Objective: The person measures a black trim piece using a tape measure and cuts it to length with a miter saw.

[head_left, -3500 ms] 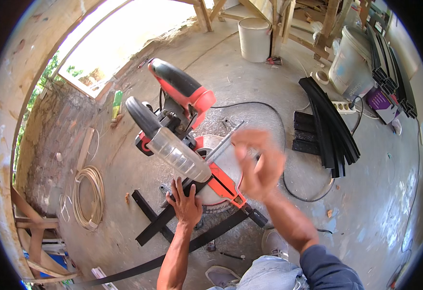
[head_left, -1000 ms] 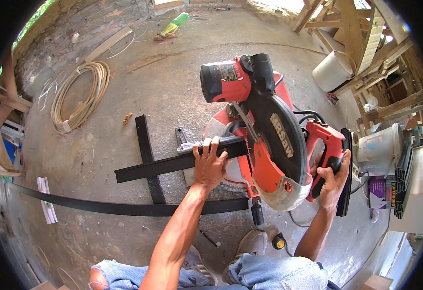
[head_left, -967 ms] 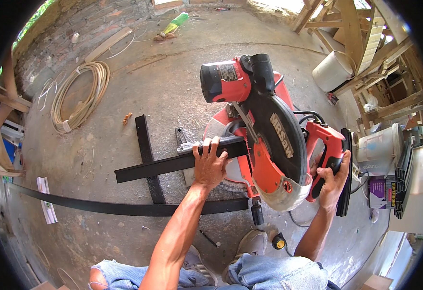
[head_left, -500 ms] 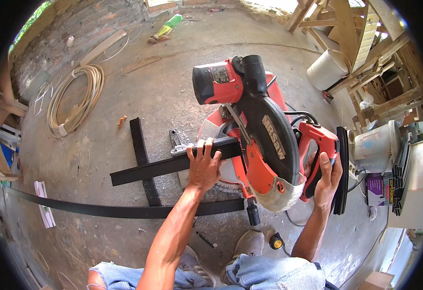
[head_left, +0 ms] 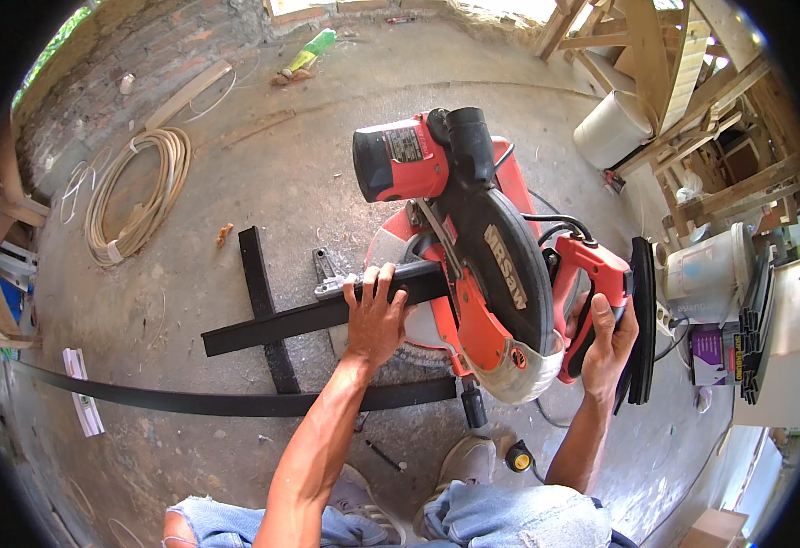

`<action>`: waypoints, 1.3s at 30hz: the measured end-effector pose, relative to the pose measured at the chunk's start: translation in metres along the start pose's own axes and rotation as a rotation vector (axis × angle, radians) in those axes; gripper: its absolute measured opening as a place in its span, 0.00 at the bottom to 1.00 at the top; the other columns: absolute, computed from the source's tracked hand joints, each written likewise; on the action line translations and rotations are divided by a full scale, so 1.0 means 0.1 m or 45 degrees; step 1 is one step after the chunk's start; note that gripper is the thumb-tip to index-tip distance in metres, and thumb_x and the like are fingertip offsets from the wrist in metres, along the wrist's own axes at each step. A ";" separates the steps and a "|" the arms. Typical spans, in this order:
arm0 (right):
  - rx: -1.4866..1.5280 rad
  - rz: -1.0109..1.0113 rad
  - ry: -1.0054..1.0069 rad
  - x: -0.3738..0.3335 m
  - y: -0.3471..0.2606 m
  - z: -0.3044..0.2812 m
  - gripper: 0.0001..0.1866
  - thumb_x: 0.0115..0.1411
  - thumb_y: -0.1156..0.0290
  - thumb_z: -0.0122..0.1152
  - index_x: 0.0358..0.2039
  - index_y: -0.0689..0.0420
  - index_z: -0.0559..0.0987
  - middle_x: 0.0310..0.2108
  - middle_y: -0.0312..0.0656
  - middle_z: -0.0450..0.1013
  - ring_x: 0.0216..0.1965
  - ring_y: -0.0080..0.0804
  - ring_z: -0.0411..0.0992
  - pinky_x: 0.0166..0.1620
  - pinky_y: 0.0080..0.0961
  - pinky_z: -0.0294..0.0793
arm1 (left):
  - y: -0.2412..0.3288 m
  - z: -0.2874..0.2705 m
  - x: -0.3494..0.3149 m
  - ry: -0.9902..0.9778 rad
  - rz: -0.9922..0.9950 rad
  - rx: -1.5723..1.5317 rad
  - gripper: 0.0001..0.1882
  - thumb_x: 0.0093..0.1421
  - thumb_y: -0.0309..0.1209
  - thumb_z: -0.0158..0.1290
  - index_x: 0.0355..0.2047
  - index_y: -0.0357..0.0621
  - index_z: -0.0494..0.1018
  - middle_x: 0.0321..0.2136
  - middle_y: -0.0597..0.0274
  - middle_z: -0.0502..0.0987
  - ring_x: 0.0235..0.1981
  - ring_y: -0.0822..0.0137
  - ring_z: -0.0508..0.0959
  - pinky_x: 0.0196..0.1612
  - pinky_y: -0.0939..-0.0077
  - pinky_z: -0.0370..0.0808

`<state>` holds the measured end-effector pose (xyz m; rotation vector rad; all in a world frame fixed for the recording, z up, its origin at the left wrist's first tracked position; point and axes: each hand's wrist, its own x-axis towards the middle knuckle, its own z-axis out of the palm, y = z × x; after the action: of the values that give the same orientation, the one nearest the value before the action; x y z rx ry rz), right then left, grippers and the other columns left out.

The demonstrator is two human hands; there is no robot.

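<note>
A red and black miter saw (head_left: 500,265) stands on the concrete floor in front of me. My right hand (head_left: 606,342) is wrapped round its red handle (head_left: 592,265). On the saw's left side, a black metal bar (head_left: 277,327) lies across the base and reaches under the blade guard. My left hand (head_left: 377,315) grips that bar, fingers over its far edge by the grey fence (head_left: 330,274). The bar's left end rests across another black strip (head_left: 263,292). A long black strip (head_left: 172,398) runs along the floor nearer to me. The blade's contact with the bar is hidden.
A coiled hose (head_left: 135,196) lies at the far left, a white level-like bar (head_left: 83,393) at the near left. Yellow tape measure (head_left: 520,457) and a marker-like stick (head_left: 384,455) lie near my shoes. Buckets (head_left: 615,128), boxes and timber crowd the right.
The whole view has shifted slightly to the left. Both hands keep their hold, and the saw and bar show no clear movement of their own.
</note>
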<state>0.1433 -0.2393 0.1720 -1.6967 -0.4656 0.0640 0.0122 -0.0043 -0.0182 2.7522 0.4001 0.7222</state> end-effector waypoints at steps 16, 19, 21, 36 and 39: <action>0.024 -0.062 -0.014 -0.09 0.15 -0.03 0.14 0.72 0.61 0.53 0.43 0.61 0.72 0.25 0.34 0.70 0.21 0.17 0.67 0.24 0.16 0.65 | 0.03 -0.03 0.03 0.053 -0.049 -0.081 0.12 0.47 0.36 0.66 0.33 0.49 0.81 0.56 0.55 0.67 0.59 0.52 0.63 0.58 0.43 0.53; 0.038 -0.024 0.023 -0.07 0.04 0.02 0.13 0.72 0.62 0.53 0.43 0.60 0.72 0.25 0.34 0.71 0.20 0.17 0.67 0.23 0.16 0.65 | 0.03 -0.01 0.04 0.057 -0.042 -0.096 0.12 0.47 0.35 0.66 0.33 0.50 0.81 0.55 0.55 0.67 0.59 0.52 0.64 0.57 0.42 0.54; 0.029 -0.016 0.027 -0.04 0.01 0.04 0.13 0.72 0.62 0.53 0.43 0.60 0.72 0.25 0.34 0.71 0.20 0.17 0.67 0.23 0.16 0.65 | 0.04 -0.01 0.03 0.072 -0.043 -0.073 0.12 0.47 0.35 0.66 0.33 0.49 0.82 0.55 0.55 0.67 0.58 0.52 0.64 0.57 0.43 0.54; -0.014 -0.013 0.002 0.05 -0.10 0.04 0.14 0.73 0.60 0.51 0.42 0.60 0.72 0.24 0.34 0.70 0.21 0.18 0.67 0.25 0.16 0.65 | 0.04 0.00 0.02 0.039 -0.046 -0.032 0.13 0.50 0.37 0.65 0.35 0.48 0.82 0.55 0.54 0.67 0.59 0.51 0.64 0.58 0.41 0.54; -0.014 -0.016 0.000 0.04 -0.06 0.01 0.15 0.73 0.60 0.51 0.42 0.60 0.72 0.24 0.34 0.70 0.22 0.18 0.67 0.25 0.16 0.66 | 0.04 0.00 0.02 0.040 -0.044 -0.050 0.13 0.50 0.38 0.65 0.35 0.48 0.83 0.54 0.54 0.67 0.59 0.51 0.64 0.58 0.41 0.54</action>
<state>0.1451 -0.2362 0.1784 -1.7047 -0.4776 0.0524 0.0144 -0.0071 -0.0157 2.6931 0.4347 0.7577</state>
